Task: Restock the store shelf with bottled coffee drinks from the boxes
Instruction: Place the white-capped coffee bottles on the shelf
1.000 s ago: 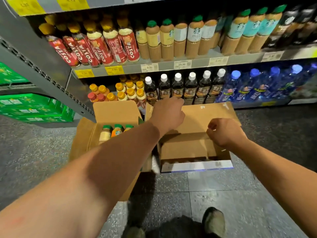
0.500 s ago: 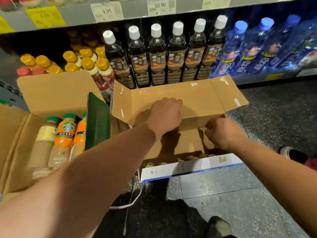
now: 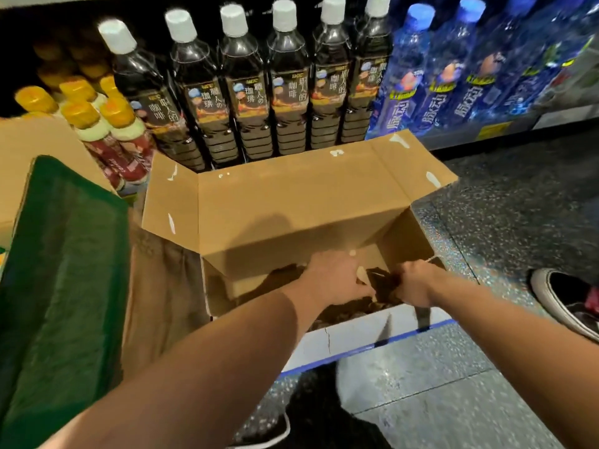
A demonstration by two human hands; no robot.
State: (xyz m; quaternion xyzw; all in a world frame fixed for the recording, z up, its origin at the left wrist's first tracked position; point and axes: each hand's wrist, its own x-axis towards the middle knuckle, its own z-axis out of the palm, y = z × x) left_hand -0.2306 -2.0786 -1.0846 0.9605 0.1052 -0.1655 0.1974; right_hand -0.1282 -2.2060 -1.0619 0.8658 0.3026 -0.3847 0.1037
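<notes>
An open cardboard box (image 3: 291,205) stands on the floor before the bottom shelf, its flaps folded out. Dark coffee bottles (image 3: 343,311) lie low inside it, mostly in shadow. Both my hands reach into the box. My left hand (image 3: 337,277) curls down around a dark bottle, with a bit of white cap showing above the knuckles. My right hand (image 3: 415,281) is fisted around another dark bottle (image 3: 379,283) beside it. On the shelf behind stands a row of black coffee bottles with white caps (image 3: 252,102).
Blue water bottles (image 3: 453,92) fill the shelf to the right, yellow-capped bottles (image 3: 107,124) to the left. A second box with a green flap (image 3: 64,270) sits at my left. Someone's shoe (image 3: 564,299) stands on the speckled floor at right, and my own shoe (image 3: 269,429) below.
The view has come closer and lower. Both hands have left the box's flaps and gone down inside the box, closing on dark bottles.
</notes>
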